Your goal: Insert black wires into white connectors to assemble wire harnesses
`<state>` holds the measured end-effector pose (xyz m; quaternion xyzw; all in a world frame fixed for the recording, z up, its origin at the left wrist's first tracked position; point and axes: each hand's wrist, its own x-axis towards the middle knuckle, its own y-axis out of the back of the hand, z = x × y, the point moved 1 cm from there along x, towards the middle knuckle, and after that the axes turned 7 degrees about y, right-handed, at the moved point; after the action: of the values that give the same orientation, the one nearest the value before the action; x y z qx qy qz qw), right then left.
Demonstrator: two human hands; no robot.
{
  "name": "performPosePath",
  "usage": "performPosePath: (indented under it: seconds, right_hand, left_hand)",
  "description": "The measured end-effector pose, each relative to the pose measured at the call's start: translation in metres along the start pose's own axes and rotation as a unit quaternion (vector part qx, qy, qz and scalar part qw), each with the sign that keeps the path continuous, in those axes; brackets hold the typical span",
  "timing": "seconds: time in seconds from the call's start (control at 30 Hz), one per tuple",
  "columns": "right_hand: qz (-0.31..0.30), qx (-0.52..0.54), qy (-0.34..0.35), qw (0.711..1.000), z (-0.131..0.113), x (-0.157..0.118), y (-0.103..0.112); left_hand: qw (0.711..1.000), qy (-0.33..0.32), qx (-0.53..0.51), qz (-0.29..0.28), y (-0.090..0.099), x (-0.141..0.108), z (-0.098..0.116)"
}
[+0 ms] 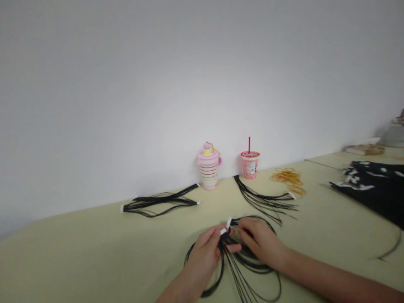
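Body components in view: two human hands and two forearms. The left hand [203, 256] and the right hand [260, 242] are bare, each with a broad palm and tapered fingers. The left forearm [175, 292] is bare and is cut off by the lower frame edge. The right forearm [334, 280] is bare, smooth and long, widening toward the lower right frame corner. The fingernails are too blurred to resolve.

Left hand [203, 256] pinching white connector [223, 231]; right hand [260, 242] on black wires [240, 273].
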<state>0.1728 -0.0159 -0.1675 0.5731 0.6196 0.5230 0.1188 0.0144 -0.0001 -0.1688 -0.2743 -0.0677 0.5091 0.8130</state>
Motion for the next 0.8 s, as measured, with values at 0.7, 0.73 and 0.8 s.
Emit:
performPosePath:
  seconds: [0.7, 0.73, 0.8]
  right_hand:
    - [-0.099, 0.704, -0.236, 0.662, 0.025, 0.003, 0.035]
    - [-0.096, 0.698, -0.234, 0.669, 0.024, 0.003, 0.033]
    - [-0.095, 0.683, -0.235, 0.685, 0.022, 0.002, 0.029]
  left_hand:
    - [0.985, -0.045, 0.166, 0.024, 0.017, -0.008, 0.058]
    - [0.983, -0.046, 0.174, 0.019, 0.017, -0.009, 0.06]
    - [0.987, -0.045, 0.151, 0.024, 0.018, -0.01, 0.062]
